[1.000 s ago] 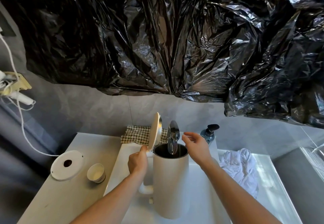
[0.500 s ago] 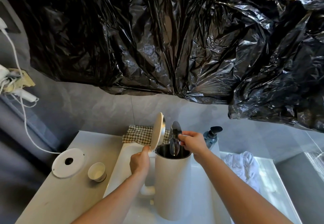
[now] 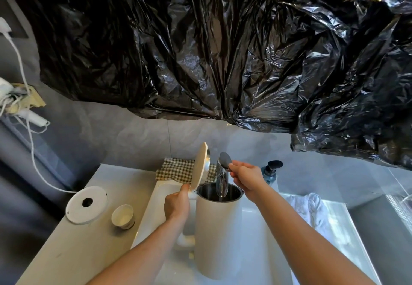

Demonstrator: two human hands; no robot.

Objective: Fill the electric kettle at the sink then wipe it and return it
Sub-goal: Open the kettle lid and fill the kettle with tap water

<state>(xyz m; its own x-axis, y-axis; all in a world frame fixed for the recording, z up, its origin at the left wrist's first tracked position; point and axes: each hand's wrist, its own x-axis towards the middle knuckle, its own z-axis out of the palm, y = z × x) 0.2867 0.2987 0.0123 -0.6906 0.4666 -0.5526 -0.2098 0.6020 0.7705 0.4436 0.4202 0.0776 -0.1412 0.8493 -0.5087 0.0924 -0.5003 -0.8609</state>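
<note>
A tall white electric kettle (image 3: 217, 235) stands in the white sink (image 3: 156, 208), its lid (image 3: 199, 166) hinged upright. My left hand (image 3: 177, 205) grips the kettle's handle at the top, thumb by the lid hinge. The chrome tap (image 3: 221, 178) reaches over the kettle's open mouth. My right hand (image 3: 246, 177) pinches the tap's lever from the right. The round white kettle base (image 3: 85, 204) lies on the counter at the left, its white cord running up the wall. A white cloth (image 3: 312, 208) lies crumpled to the right of the sink.
A small white cup (image 3: 123, 216) stands between the kettle base and the sink. A checked cloth (image 3: 176, 169) lies behind the sink, and a blue soap pump bottle (image 3: 269, 172) stands behind my right hand. Black plastic sheeting (image 3: 223, 50) covers the wall above.
My right hand has moved left from beside the tap and taken hold of its lever. The left hand keeps its grip on the kettle handle.
</note>
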